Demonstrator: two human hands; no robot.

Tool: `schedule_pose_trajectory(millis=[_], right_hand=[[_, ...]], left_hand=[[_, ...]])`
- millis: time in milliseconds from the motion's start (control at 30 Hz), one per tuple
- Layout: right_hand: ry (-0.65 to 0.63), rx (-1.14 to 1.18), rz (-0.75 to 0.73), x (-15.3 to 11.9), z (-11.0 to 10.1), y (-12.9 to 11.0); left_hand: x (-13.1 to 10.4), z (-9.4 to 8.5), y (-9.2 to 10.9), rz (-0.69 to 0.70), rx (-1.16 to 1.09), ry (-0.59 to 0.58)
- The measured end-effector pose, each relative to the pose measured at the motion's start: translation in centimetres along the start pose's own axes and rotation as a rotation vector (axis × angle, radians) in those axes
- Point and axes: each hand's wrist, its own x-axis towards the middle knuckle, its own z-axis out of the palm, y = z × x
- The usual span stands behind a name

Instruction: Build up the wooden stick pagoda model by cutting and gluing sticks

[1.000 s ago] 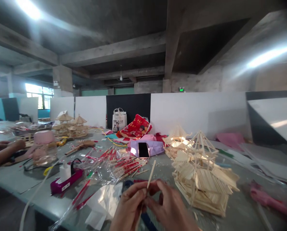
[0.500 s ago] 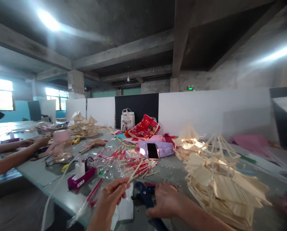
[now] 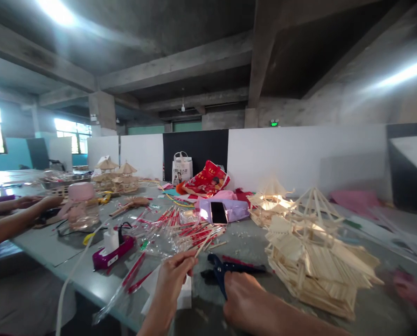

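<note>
Left fingers (image 3: 184, 262) pinch a stick (image 3: 204, 242), right hand (image 3: 244, 295) clamped round a blue tool (image 3: 218, 270); I'd steady both inside the worktop's near edge (image 3: 72, 275).

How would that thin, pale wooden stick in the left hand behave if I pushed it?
The thin, pale wooden stick is probably stiff: it juts out straight from the left hand. Being so slender, it is likely light and might snap if pushed hard.
</note>
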Motion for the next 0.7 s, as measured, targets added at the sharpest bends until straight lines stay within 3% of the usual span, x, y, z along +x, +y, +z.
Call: schedule_pose_trajectory(millis=[133,300,400,533,700], right_hand=[[-0.001,0.006,0.079,0.3,-0.7,0.9],[0.209,0.279,0.179,-2.8,-4.5,3.0],[0.277,0.487,0.256,-5.3,-5.2,3.4],[0.429,0.637,0.287,-7.6,-3.4,3.1],[0.510,1.073,0.261,-8.0,-2.1,1.1]], left_hand=[[0.0,-0.4,0.0,0.066,0.086,0.044],[-0.2,-1.2,-0.3,0.050,-0.027,0.140],[-1.5,0.2,-0.6,0.041,-0.165,0.142],[-3.7,3.4,-0.9,0.038,-0.268,0.137],[-5.6,5.7,-0.4,-0.052,-0.308,0.084]])
